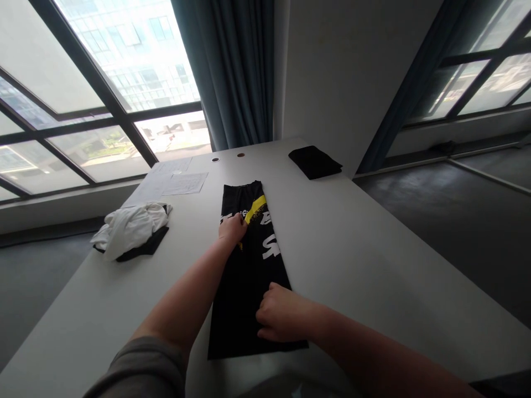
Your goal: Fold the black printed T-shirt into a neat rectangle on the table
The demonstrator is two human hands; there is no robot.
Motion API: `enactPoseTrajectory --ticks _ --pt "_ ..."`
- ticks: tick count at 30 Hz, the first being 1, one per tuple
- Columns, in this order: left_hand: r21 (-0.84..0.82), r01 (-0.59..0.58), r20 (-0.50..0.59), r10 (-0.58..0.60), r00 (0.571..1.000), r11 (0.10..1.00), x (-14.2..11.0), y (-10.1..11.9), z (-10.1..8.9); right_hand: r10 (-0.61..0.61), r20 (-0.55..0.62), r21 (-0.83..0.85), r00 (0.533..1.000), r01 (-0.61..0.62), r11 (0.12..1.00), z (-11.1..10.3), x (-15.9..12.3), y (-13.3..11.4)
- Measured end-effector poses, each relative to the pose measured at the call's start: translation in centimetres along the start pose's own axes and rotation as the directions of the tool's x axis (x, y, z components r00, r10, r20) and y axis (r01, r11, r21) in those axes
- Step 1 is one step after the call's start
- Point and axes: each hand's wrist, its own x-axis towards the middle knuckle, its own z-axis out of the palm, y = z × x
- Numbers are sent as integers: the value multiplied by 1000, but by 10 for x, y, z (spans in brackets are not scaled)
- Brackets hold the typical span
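A black T-shirt (244, 287) lies folded into a long, narrow panel, with white lettering and a yellow streak on its far half. My left hand (233, 228) is closed over the printed part, its fingers curled down against the cloth. Nearer to me, my right hand (284, 314) rests at the right side of the plain lower part, fingers loosely curled in and no cloth visibly pinched in them. The cloth directly under both hands is hidden.
The white table (357, 260) carries a folded black cloth (314, 162) at the far right and a crumpled white garment (133, 226) over something black at left. Paper sheets (185, 183) lie far left, near two round holes. Windows and a blue curtain (236, 72) stand behind.
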Motion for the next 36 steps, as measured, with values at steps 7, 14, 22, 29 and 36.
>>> enactPoseTrajectory --ticks 7,14,22,29,36 --pt "-85 -119 -167 103 981 989 -20 -5 17 -84 65 22 994 82 996 -9 -3 -2" --pt "-50 -201 -124 193 973 978 -44 -4 21 -175 13 167 984 170 971 1 -2 6" --pt "-63 -378 60 381 923 924 -64 -20 21 133 -419 292 898 -5 956 4 15 48" --pt "-106 -444 58 451 891 890 -90 -16 7 476 -607 395 636 -278 875 -29 58 119" --pt "-131 -107 -35 103 994 986 -80 -8 -7 625 -436 353 648 -515 781 -34 128 168"
